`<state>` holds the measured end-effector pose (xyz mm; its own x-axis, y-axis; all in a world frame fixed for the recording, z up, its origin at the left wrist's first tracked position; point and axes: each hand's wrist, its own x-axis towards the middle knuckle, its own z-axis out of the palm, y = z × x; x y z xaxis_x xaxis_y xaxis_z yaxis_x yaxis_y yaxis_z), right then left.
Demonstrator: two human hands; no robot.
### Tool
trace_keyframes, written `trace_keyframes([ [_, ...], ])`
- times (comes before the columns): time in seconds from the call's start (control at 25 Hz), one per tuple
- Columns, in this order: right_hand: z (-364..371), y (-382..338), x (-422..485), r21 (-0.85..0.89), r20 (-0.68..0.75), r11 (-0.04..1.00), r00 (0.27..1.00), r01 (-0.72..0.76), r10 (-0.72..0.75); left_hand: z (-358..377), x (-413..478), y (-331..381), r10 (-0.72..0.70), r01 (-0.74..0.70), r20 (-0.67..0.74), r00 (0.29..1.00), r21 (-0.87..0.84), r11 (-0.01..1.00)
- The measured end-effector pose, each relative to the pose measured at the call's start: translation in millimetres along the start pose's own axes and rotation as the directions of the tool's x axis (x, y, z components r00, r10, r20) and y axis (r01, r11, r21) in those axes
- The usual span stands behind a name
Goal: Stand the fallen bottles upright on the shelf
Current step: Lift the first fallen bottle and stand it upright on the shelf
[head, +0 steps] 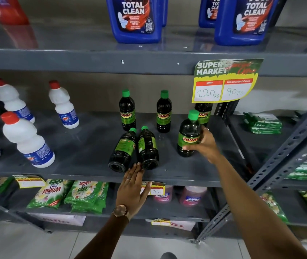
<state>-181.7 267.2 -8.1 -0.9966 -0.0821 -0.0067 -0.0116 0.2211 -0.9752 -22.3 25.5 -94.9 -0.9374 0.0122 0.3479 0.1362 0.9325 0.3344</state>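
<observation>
Clamping the upright bottle [188, 134] on the shelf [85, 171], the right hand [204, 144] gripped its label; the left hand [133, 186] lay flat, fingers together, touching two fallen bottles [122, 152] [148, 148], which could have rolled off the edge if nudged

At centre frame we see our right hand [204, 144] wrapped around an upright dark plastic bottle with a green cap and green label [188, 134] on the grey metal shelf [74, 146]. Left of it, two matching dark bottles [135, 149] lie side by side, bases toward us. Our left hand [132, 189], open and flat, has its fingertips by those bases at the shelf's front edge.
</observation>
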Motion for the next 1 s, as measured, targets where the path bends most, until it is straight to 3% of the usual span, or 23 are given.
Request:
trace_keyframes([
  [0.16, -2, 6, 7, -0.033, -0.029, 0.999, 0.999, 0.016, -0.017, 1, -1, 0, -0.004, 0.004, -0.001, 1.0, -0.019, 1.0],
  [0.28, 17, 22, -6, -0.019, -0.222, 1.0, 0.975, -0.017, 0.012, 3, 0, 0, -0.013, 0.013, -0.015, 1.0, -0.035, 0.999],
  [0.6, 42, 35, -4, -0.129, -0.619, 0.983, 0.785, -0.13, 0.022, 3, 0, -1, -0.001, 0.0, -0.026, 1.0, -0.032, 0.999],
  [0.8, 32, 42, -9, -0.065, -0.565, 0.997, 0.823, 0.035, -0.066, 2, 1, 1, -0.013, 0.012, -0.02, 1.0, -0.039, 0.999],
  [0.92, 30, 41, -12, -0.106, -0.583, 0.994, 0.811, -0.02, -0.045, 1, 1, 1, -0.006, 0.005, -0.014, 1.0, -0.044, 0.999],
  [1.0, 18, 44, -7, -0.07, -0.526, 0.997, 0.85, -0.027, -0.014, 1, 1, -1, 0.004, -0.005, -0.012, 1.0, -0.049, 0.999],
])
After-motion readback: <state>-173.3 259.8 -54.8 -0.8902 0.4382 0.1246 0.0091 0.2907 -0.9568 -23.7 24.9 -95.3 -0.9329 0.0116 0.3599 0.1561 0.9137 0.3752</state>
